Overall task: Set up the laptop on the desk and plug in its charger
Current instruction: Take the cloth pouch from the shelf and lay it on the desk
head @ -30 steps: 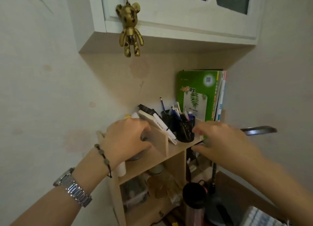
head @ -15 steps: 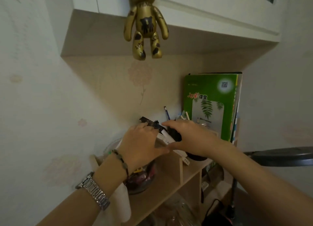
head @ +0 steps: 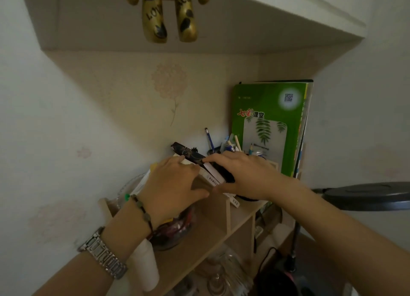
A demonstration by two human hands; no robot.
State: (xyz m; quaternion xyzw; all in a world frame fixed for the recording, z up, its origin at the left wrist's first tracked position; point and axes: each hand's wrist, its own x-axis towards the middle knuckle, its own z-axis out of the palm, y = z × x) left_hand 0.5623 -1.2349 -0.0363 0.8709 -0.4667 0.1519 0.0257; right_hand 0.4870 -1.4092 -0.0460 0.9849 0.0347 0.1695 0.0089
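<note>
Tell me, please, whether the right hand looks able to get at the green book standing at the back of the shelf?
Probably yes. The right hand rests on the leaning books, just left of the green book, whose cover stands exposed above the pen holder; only those pens stand between.

Slim books (head: 211,178) (black, white), leaning, on wooden shelf (head: 206,238)
</note>
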